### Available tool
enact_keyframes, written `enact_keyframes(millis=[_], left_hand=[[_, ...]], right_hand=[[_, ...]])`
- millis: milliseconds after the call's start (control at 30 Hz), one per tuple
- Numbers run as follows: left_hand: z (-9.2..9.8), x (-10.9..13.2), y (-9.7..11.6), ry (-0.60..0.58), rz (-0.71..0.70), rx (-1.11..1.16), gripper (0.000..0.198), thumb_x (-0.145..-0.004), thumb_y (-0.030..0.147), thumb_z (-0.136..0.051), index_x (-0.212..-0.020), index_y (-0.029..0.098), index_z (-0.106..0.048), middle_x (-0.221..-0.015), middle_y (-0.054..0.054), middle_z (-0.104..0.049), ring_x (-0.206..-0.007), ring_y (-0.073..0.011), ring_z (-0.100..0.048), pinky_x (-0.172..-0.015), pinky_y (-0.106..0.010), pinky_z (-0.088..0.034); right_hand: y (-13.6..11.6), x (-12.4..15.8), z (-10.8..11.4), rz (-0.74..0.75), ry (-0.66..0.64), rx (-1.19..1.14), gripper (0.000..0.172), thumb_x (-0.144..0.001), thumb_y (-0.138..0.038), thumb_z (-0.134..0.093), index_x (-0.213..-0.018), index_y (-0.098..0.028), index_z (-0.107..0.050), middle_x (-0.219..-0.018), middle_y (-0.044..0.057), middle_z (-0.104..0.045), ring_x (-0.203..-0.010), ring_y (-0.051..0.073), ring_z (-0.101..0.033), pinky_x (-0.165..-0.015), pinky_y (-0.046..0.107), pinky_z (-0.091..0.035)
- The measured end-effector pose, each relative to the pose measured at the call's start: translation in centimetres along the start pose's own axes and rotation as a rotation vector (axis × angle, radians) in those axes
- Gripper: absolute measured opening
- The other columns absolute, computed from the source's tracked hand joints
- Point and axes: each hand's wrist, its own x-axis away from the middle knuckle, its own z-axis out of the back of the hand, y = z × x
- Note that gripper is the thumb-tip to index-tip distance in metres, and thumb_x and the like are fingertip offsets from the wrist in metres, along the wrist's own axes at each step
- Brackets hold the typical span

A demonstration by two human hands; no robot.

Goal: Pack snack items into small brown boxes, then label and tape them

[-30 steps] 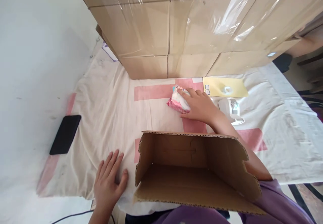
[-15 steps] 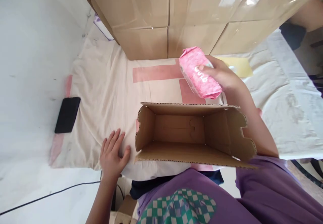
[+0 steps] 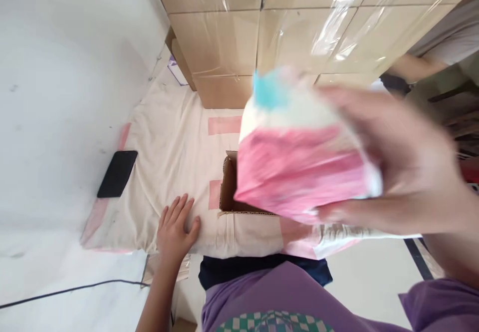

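Pink packet (image 3: 299, 167) brought up close to the camera

Since half a second ago, the packet has come from behind the open cardboard box (image 3: 229, 187) to in front of it in view, turned from its lettered face. It is in mid-air, blurred, gripped at one end by the right hand (image 3: 407, 157), thumb below and fingers above. The left hand (image 3: 175, 234) has stayed palm down, fingers loosely spread and holding nothing, on the creased cream tablecloth (image 3: 168, 142), left of the box.

Pink tape strips (image 3: 224, 125) mark the cloth. A black smartphone (image 3: 118, 173) lies at its left side, near a scuffed white wall (image 3: 75, 97). Across the back rises a stack of cardboard cartons (image 3: 217, 42) under glossy clear film; a purple-and-white box (image 3: 176, 71) peeks out beside it. At far right, another person's arm (image 3: 417, 67) shows. Below the table, a black cable (image 3: 75, 289) runs off leftward.
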Motion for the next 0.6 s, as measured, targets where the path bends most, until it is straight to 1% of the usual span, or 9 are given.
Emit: enact_keyframes(millis=[67, 100, 167, 267, 367, 500, 567, 600], left_hand=[[-0.1, 0.0, -0.1, -0.005, -0.005, -0.005, 0.053, -0.095, 0.032, -0.060, -0.147, 0.024, -0.057, -0.152, -0.012, -0.062, -0.145, -0.0327, -0.054, -0.125, -0.054, -0.036], [-0.1, 0.0, -0.1, -0.011, -0.003, -0.004, 0.052, -0.095, 0.033, -0.059, -0.146, 0.024, -0.058, -0.152, -0.012, -0.061, -0.145, -0.0328, -0.054, -0.125, -0.054, -0.036], [0.0, 0.0, -0.1, -0.016, 0.007, 0.008, 0.051, -0.095, 0.034, -0.059, -0.145, 0.024, -0.059, -0.152, -0.012, -0.062, -0.145, -0.0327, -0.054, -0.125, -0.054, -0.036], [0.0, 0.0, 0.1, 0.006, 0.023, 0.028, 0.050, -0.095, 0.035, -0.059, -0.144, 0.024, -0.060, -0.150, -0.011, -0.063, -0.145, -0.0326, -0.054, -0.125, -0.055, -0.035], [-0.2, 0.1, 0.1, 0.015, 0.029, 0.029, 0.049, -0.096, 0.035, -0.058, -0.144, 0.025, -0.060, -0.150, -0.011, -0.063, -0.145, -0.0320, -0.055, -0.124, -0.054, -0.037], [-0.3, 0.2, -0.3, 0.023, 0.014, 0.026, 0.049, -0.096, 0.033, -0.060, -0.144, 0.026, -0.058, -0.150, -0.012, -0.063, -0.142, -0.0333, -0.057, -0.122, -0.056, -0.039], [0.3, 0.0, 0.1, 0.026, 0.004, 0.043, 0.053, -0.097, 0.033, -0.060, -0.149, 0.027, -0.053, -0.150, -0.013, -0.063, -0.143, -0.0346, -0.056, -0.121, -0.058, -0.039], [0.9, -0.4, 0.8, 0.027, -0.002, 0.080, 0.059, -0.097, 0.034, -0.061, -0.154, 0.027, -0.047, -0.153, -0.015, -0.060, -0.145, -0.0349, -0.054, -0.120, -0.059, -0.041]], right_hand=[[-0.6, 0.2, -1.4, 0.096, -0.107, 0.017, 0.085, -0.079, -0.061, -0.084, -0.155, -0.046, -0.049, -0.158, -0.006, -0.056, -0.148, 0.035, -0.052, -0.128, 0.055, -0.042], [-0.7, 0.0, -1.8, 0.108, -0.152, 0.026, 0.082, -0.082, -0.059, -0.082, -0.155, -0.044, -0.049, -0.159, -0.005, -0.056, -0.146, 0.035, -0.054, -0.126, 0.056, -0.043], [-1.0, -0.4, -2.2, 0.072, -0.193, 0.050, 0.080, -0.083, -0.060, -0.080, -0.155, -0.043, -0.051, -0.157, -0.004, -0.058, -0.143, 0.036, -0.057, -0.124, 0.055, -0.046], [-1.3, -1.0, -1.9, 0.101, -0.189, 0.096, 0.081, -0.083, -0.060, -0.081, -0.155, -0.044, -0.050, -0.160, -0.007, -0.054, -0.147, 0.035, -0.053, -0.127, 0.053, -0.042], [-1.4, -1.3, -1.7, 0.104, -0.167, 0.087, 0.081, -0.081, -0.060, -0.083, -0.154, -0.046, -0.051, -0.161, -0.009, -0.053, -0.150, 0.036, -0.049, -0.128, 0.056, -0.040], [-0.5, -1.4, -2.2, 0.052, -0.202, -0.021, 0.080, -0.079, -0.055, -0.086, -0.152, -0.046, -0.054, -0.158, -0.005, -0.057, -0.146, 0.037, -0.054, -0.122, 0.058, -0.047], [0.0, -1.2, -2.4, 0.041, -0.175, -0.051, 0.079, -0.079, -0.054, -0.086, -0.151, -0.047, -0.054, -0.159, -0.005, -0.055, -0.148, 0.037, -0.052, -0.122, 0.058, -0.048], [0.2, -1.2, -2.5, 0.036, -0.151, -0.054, 0.078, -0.080, -0.055, -0.086, -0.151, -0.048, -0.054, -0.160, -0.005, -0.054, -0.149, 0.037, -0.050, -0.122, 0.058, -0.047]])
